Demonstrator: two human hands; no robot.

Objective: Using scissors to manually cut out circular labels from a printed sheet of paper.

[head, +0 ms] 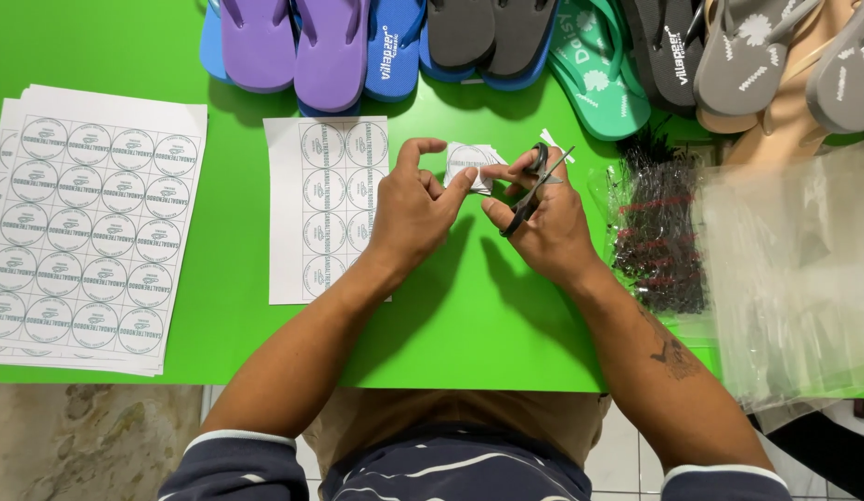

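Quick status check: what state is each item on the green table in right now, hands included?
Left hand: pinching cut label pieces.
Right hand: holding scissors, blades nearly shut.
Partly cut sheet: flat, right side trimmed.
Sheet stack: uncut.
Flip-flops: lined along far edge.

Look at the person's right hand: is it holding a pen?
No: the right hand holds black scissors, while the left hand pinches small cut paper labels.

Bright green table (469,315), white sheets (89,227) of grey round labels, purple flip-flops (297,42), teal flip-flop (594,74)

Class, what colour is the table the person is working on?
Bright green table, clearest in the head view.
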